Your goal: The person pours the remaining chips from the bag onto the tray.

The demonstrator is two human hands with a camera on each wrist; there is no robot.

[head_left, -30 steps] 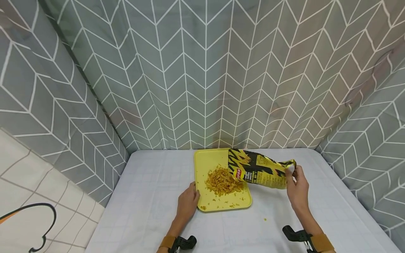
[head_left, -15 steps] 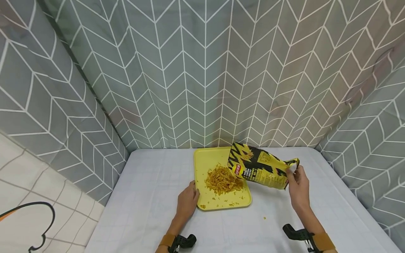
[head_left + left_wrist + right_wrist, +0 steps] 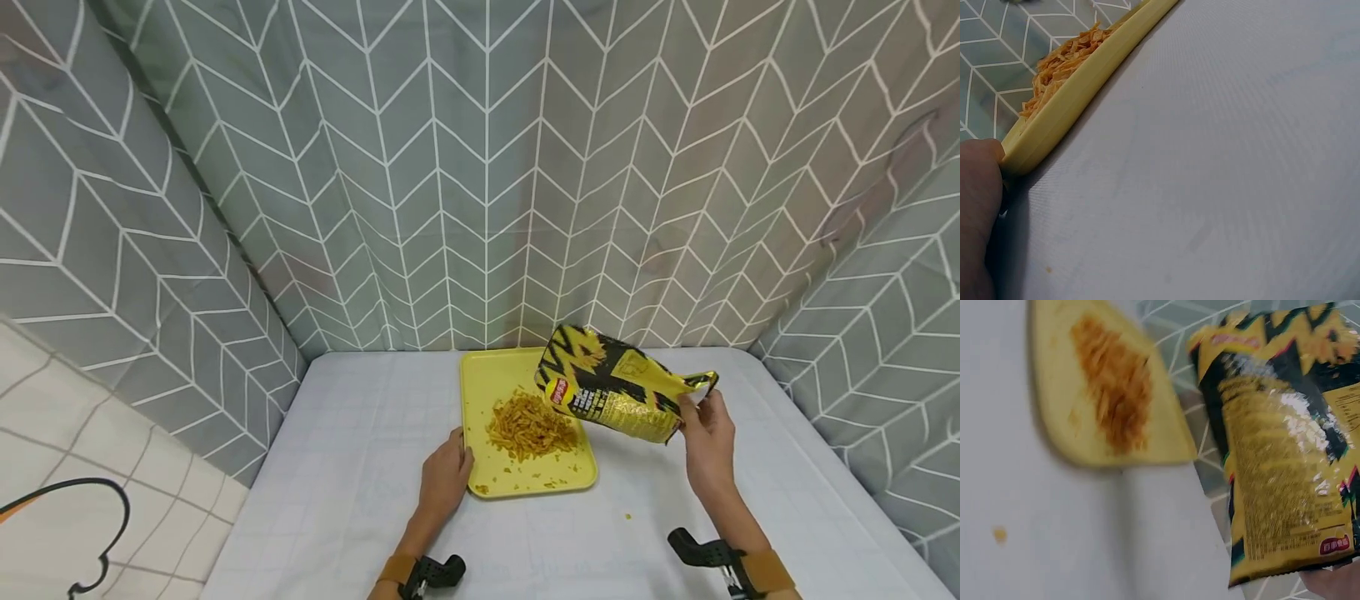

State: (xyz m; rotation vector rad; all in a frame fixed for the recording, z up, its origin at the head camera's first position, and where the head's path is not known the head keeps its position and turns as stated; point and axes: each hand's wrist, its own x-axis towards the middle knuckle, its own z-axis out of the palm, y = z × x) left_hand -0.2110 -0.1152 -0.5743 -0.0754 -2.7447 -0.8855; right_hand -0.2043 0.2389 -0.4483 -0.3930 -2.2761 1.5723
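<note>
A yellow tray (image 3: 491,483) lies on the white-covered table with a heap of orange-brown chip sticks (image 3: 531,427) and scattered crumbs in it. At its left side my left hand (image 3: 445,477) grips the rim, and in the left wrist view the thumb (image 3: 985,150) is over the tray's edge. My right hand (image 3: 710,446) pinches one end of a black-and-yellow chip bag (image 3: 611,387). The bag is tilted, its other end raised over the tray's right side. In the right wrist view the bag's printed back (image 3: 1285,469) hides most of the hand.
A small crumb (image 3: 627,517) lies on the white tablecloth (image 3: 360,433) right of the tray. Grey curtain (image 3: 487,208) with white zigzag lines stands behind the table and along both sides. Each wrist wears a strapped camera mount (image 3: 705,550).
My right hand has lifted the chip bag a little and shifted it right, so its far end sits higher above the tray. The left hand and tray stay in place.
</note>
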